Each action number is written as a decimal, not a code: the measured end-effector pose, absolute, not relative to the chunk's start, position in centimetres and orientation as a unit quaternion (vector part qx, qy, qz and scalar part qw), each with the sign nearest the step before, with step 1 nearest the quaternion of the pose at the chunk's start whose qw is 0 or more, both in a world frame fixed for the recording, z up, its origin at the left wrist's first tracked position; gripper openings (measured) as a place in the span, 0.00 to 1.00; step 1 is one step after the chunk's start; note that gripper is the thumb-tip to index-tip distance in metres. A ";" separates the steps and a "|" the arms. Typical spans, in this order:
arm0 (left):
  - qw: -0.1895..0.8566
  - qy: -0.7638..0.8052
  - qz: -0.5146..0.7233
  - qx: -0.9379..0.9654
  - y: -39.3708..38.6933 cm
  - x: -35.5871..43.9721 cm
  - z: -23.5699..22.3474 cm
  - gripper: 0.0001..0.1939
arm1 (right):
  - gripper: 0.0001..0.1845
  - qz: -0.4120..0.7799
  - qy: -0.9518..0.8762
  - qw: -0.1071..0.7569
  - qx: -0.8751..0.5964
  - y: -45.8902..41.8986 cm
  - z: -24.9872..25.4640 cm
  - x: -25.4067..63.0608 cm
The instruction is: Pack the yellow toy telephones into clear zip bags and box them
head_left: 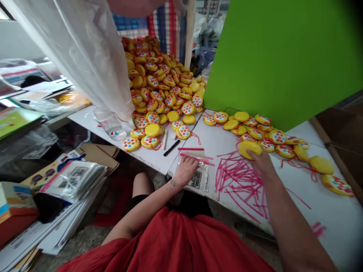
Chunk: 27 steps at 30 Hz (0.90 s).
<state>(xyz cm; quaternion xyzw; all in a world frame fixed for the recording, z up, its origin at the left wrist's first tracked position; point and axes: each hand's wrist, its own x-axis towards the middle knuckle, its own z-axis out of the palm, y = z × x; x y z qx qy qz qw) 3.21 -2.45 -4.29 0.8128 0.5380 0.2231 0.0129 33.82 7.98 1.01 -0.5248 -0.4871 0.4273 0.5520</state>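
My left hand [185, 170] lies on a clear plastic bag [202, 177] at the table's front edge, its fingers curled over the bag's pink top strip. A printed card with a dark square shows through the plastic. My right hand [262, 160] grips a yellow round toy [246, 149], its plain back upward, over a heap of loose pink strips [235, 177]. Beyond it lies a row of similar yellow toys [277, 136], some showing coloured buttons and red cords. A black pen [171, 147] and a white pen [165, 139] rest left of the bag.
A large pile of yellow toys [170, 88] rises at the back beside a white cloth [93, 49]. A clear jar [110, 124] stands at the table's left. A green panel [278, 60] walls off the back right. Cartons and bagged papers [75, 179] crowd the lower left.
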 end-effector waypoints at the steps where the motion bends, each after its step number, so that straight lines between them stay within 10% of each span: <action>1: 0.030 0.535 0.236 0.811 -2.4 3.2 -4.4 0.08 | 0.30 0.460 -0.516 0.517 -0.504 7.4 1.6 32.3; 9: 0.174 0.545 0.362 0.736 -2.5 2.9 -4.1 0.34 | 0.25 0.492 -0.759 0.227 -0.360 5.2 5.4 25.8; 19: 0.064 0.551 0.239 0.797 -2.6 2.9 -3.7 0.13 | 0.31 0.539 -0.660 0.334 -0.403 7.5 1.1 22.7; 27: 0.030 0.583 0.297 0.756 -3.0 3.0 -4.2 0.09 | 0.25 0.499 -0.754 0.218 -0.368 8.1 -1.2 18.8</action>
